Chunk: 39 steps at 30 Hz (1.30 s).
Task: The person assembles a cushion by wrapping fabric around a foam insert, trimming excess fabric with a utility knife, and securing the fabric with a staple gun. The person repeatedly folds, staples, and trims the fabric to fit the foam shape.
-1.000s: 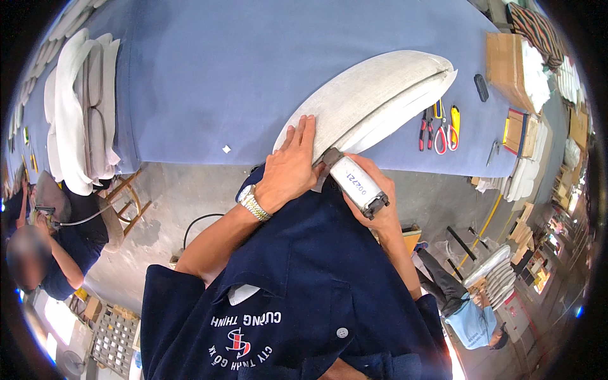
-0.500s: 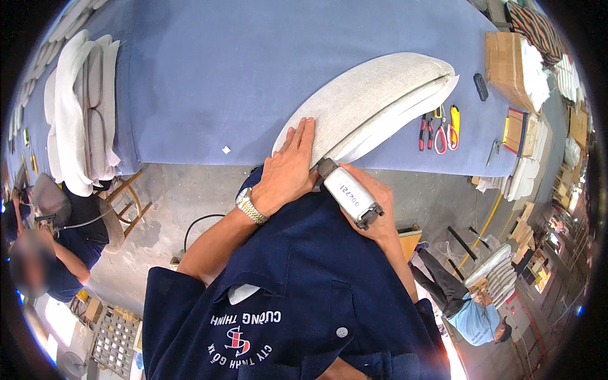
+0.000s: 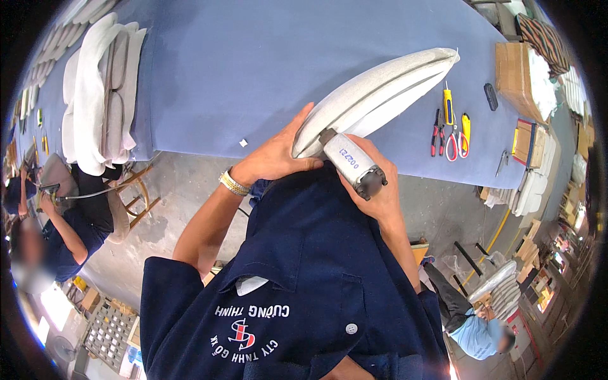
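A curved, light-grey fabric upholstered pad (image 3: 373, 85) stands tilted on the blue-covered table, its long seam and paler underside facing me. My left hand (image 3: 278, 152) holds the near end, fingers along the far side and thumb at the near lower edge. In my right hand (image 3: 385, 190) is a silver staple gun (image 3: 350, 158) with a dark nose. That nose lies against or just in front of the pad's near edge; whether it touches, I cannot tell. The gun's body hides most of my right fingers.
Right of the pad lie red-handled pliers (image 3: 437, 133), a yellow screwdriver (image 3: 448, 107), red-handled scissors (image 3: 451, 149) and a yellow cutter (image 3: 466, 130). Stacked grey pads (image 3: 104, 95) stand at left. A cardboard box (image 3: 512, 76) is far right. Co-workers are at left and lower right.
The pad has been tipped up, showing more of its seam side. My left hand has slid from its top to its near end. The staple gun stays in my right hand.
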{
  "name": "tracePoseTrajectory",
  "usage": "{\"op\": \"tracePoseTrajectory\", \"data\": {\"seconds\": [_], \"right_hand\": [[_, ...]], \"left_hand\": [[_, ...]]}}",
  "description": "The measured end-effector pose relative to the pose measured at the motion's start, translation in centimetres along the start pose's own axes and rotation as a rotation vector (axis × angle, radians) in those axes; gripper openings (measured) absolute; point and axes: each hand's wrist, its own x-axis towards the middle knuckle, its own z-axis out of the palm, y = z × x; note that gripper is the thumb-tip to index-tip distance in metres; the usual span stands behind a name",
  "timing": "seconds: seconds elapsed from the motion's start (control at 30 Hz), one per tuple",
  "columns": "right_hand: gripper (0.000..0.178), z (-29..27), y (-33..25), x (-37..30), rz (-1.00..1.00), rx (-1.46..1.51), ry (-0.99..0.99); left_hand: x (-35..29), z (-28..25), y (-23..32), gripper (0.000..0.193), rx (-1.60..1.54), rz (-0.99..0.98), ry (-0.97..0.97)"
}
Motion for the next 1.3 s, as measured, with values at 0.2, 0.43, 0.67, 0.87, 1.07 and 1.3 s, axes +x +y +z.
{"op": "tracePoseTrajectory", "data": {"seconds": [0.2,0.43,0.67,0.87,1.07,1.3], "right_hand": [[0.054,0.9,0.5,-1.1,-0.083,-0.052,0.045],[0.054,0.8,1.4,-2.6,-0.081,-0.040,0.031],[0.055,0.8,1.3,-2.6,-0.010,-0.051,-0.016],[0.053,1.3,-0.5,-1.9,0.057,-0.079,-0.027],[0.053,1.3,0.7,-3.1,-0.050,-0.134,0.001],[0.056,1.4,0.6,-4.0,-0.035,-0.113,-0.015]], "left_hand": [[-0.9,0.6,1.2,0.097,0.114,-0.111,0.040],[-1.3,1.8,1.1,0.091,0.223,-0.098,0.073],[-1.4,2.9,2.2,0.099,0.342,-0.158,0.094],[-1.7,2.9,1.5,0.099,0.295,-0.126,0.141],[-2.0,3.2,1.3,0.098,0.333,-0.104,0.144],[-2.1,3.4,1.3,0.096,0.324,-0.098,0.143]]}}
